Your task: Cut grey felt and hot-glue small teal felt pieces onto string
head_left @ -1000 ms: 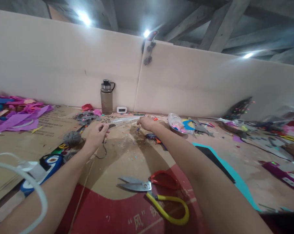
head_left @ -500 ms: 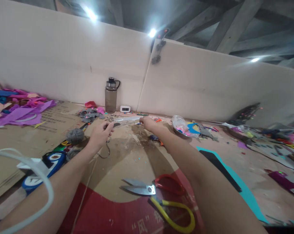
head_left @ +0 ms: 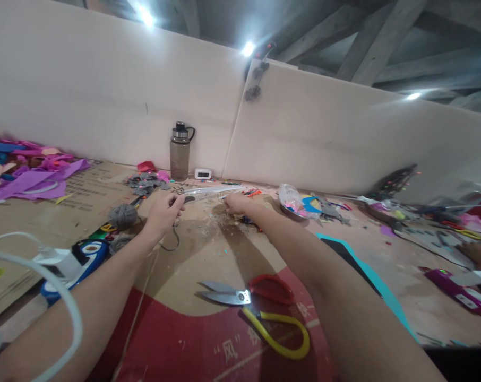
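Scissors (head_left: 243,297), 6 o'clock: had red and yellow handles, silver blades. Cardboard (head_left: 185,345) beneath was tan and red, pale lettering on red. Cord (head_left: 178,240), 8 o'clock: was dark grey. Yarn ball (head_left: 123,216), 9 o'clock: grey. Scraps (head_left: 49,180), far 9: were purple, pink, blue. Sheet (head_left: 392,306), 4 o'clock: turquoise.

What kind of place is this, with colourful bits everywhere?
It looks like a craft workshop, probably. There are big scissors with red and yellow handles, a gray yarn ball and a heap of pink, purple and blue scraps on cardboard.
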